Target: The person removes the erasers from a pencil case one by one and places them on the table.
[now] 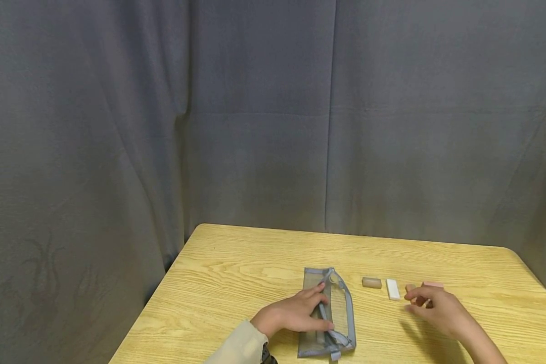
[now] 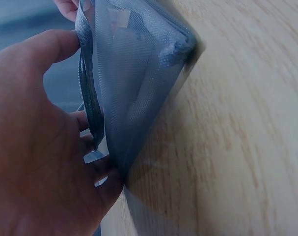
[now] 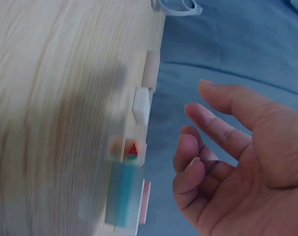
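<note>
A grey-blue mesh zip pouch (image 1: 311, 303) lies on the table, its mouth spread apart. My left hand (image 1: 296, 311) holds the pouch's mouth; in the left wrist view the thumb touches the zipper edge (image 2: 87, 73) and the other fingers bend behind it. To the right stands a row of small eraser-like blocks: a grey-brown block (image 1: 371, 283), a white block (image 1: 393, 289), a block with a watermelon print (image 3: 132, 150), a teal block (image 3: 123, 194) and a pink block (image 1: 433, 284). My right hand (image 1: 437, 308) hovers near the row's right end, fingers loosely bent, holding nothing.
The wooden table (image 1: 236, 268) has rounded far corners. Behind and beside it hang dark grey curtains (image 1: 264, 126). A dark watch band (image 1: 267, 356) shows at the left sleeve (image 1: 241, 346).
</note>
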Available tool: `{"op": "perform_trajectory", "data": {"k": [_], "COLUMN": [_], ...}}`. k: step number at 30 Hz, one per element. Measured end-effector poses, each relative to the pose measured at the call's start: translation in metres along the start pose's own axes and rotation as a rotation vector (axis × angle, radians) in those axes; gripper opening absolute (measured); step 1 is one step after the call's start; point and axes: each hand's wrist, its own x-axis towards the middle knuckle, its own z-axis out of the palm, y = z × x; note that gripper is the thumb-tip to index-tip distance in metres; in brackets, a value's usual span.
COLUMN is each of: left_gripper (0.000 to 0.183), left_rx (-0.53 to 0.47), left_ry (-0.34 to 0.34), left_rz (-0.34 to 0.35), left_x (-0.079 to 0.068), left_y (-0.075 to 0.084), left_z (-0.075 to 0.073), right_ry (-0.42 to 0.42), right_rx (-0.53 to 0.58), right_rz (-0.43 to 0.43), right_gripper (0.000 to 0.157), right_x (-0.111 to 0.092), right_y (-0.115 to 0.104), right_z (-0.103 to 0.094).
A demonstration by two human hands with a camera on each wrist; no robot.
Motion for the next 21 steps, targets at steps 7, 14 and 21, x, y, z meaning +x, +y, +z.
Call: {"op": "perform_trajectory", "data": {"k": [7, 14, 21], "left_gripper": [0.061, 0.060, 0.061], "left_rx": [-0.006, -0.012, 0.006], "left_ry": [-0.005, -0.006, -0.005], "left_rz": [-0.001, -0.001, -0.003], "left_x": [-0.001, -0.001, 0.000], "left_y": [0.000, 0.001, 0.000], "left_z": [0.000, 0.000, -0.001], "right_ry": [-0.042, -0.078, -0.097], "right_rx": [0.065, 0.094, 0.104], "right_rz": [-0.098, -0.119, -0.098], "right_gripper": [0.021, 0.021, 0.022], "right_x": [0.006, 0.010, 0.013], "right_y": [-0.013, -0.020, -0.025], "right_z": [0.009, 0.017, 0.019]}}
